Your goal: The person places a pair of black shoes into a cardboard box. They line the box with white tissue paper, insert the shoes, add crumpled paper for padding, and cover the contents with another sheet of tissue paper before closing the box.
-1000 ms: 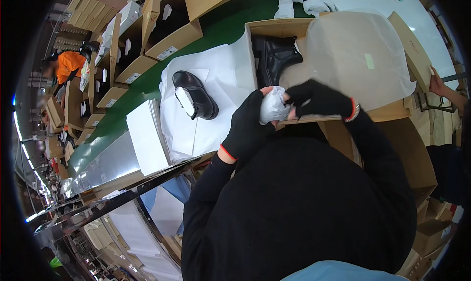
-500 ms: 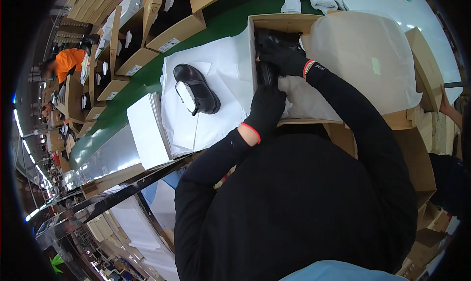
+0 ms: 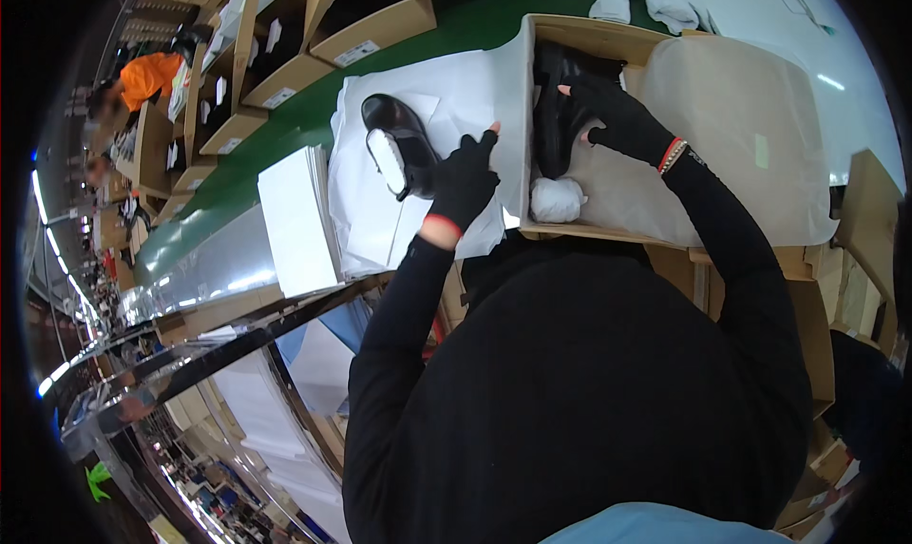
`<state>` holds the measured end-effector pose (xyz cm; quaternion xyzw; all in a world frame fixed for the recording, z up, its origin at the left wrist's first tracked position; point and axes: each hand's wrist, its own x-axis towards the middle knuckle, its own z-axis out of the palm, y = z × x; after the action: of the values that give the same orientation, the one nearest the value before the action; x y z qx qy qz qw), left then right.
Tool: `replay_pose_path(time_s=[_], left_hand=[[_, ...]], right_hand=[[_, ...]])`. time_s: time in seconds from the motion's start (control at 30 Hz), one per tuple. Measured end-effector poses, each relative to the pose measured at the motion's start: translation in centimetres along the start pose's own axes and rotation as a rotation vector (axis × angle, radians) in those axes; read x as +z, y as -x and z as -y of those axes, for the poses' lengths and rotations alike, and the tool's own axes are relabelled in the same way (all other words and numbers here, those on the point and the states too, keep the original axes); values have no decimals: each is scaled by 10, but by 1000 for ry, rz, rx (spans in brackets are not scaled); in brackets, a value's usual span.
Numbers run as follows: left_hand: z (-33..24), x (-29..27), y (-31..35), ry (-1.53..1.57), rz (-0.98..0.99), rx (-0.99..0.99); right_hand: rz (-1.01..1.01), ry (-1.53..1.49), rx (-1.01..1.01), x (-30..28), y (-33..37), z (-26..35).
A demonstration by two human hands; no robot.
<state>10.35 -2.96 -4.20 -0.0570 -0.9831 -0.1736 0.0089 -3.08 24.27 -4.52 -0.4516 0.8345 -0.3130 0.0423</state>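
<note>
A worker in a black top and black fingerless gloves bends over an open cardboard shoe box (image 3: 608,230) on a green packing line. The right hand (image 3: 608,116), fingers curled, presses on a black shoe (image 3: 556,97) lying inside the box at its far end; whether it actually grips the shoe cannot be told. Just nearer the body from that hand, a ball of crumpled white paper (image 3: 558,200) sits in the box's near corner. The left hand (image 3: 465,173), fingers spread and holding nothing, rests on the sheet of white tissue paper (image 3: 456,78) outside the box wall. Just to its left lies a second black shoe (image 3: 399,145), touching the glove. Farther left sits a stack of white sheets (image 3: 294,221).
</note>
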Motion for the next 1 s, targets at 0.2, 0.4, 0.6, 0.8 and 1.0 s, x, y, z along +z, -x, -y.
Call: replay_pose_path(time_s=[0.2, 0.4, 0.6, 0.8, 1.0], left_hand=[[33, 15, -23, -9, 110, 84], [-68, -72, -6, 519, -306, 336], [-152, -7, -17, 569, -135, 770], [-122, -33, 15, 640, 35, 508], [-112, 30, 27, 338, 85, 473]], right_hand=[[-8, -50, -14, -15, -1, 34], [-183, -215, 203, -91, -5, 60], [-365, 210, 2, -71, -62, 132], [-130, 702, 717, -101, 30, -50], [-383, 446, 11, -79, 26, 60]])
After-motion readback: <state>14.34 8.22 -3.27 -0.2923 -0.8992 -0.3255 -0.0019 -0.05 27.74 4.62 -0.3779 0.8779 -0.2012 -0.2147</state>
